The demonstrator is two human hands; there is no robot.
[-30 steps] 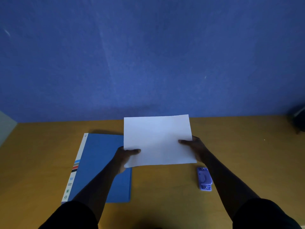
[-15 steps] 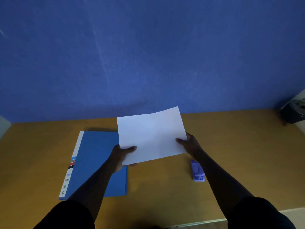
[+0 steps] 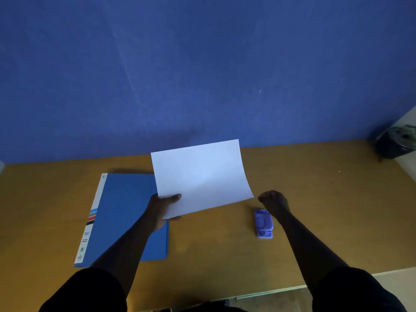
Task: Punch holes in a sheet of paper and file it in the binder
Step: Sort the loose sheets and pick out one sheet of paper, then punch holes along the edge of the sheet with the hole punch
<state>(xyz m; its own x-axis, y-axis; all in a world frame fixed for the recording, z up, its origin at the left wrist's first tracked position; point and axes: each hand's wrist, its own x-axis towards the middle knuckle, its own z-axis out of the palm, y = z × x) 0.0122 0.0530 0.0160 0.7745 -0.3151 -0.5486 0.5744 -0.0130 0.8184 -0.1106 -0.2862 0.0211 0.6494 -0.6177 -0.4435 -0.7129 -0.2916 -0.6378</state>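
Note:
A blank white sheet of paper (image 3: pixel 202 176) hangs tilted above the table, pinched at its near left corner by my left hand (image 3: pixel 162 210). My right hand (image 3: pixel 273 202) is off the sheet, just right of its lower right corner, fingers curled with nothing in them. Directly below that hand a small purple hole punch (image 3: pixel 263 224) lies on the table. The blue binder (image 3: pixel 126 212) lies closed and flat at the left, its white spine label toward the left; my left forearm crosses over it.
The wooden table (image 3: pixel 315 199) runs against a blue wall (image 3: pixel 202 75). A dark bin (image 3: pixel 396 143) stands past the table's far right corner. The table's near edge (image 3: pixel 281 289) shows at the bottom right.
My right hand has let go of the sheet and moved right, above the hole punch. The paper now hangs from my left hand alone and has tilted.

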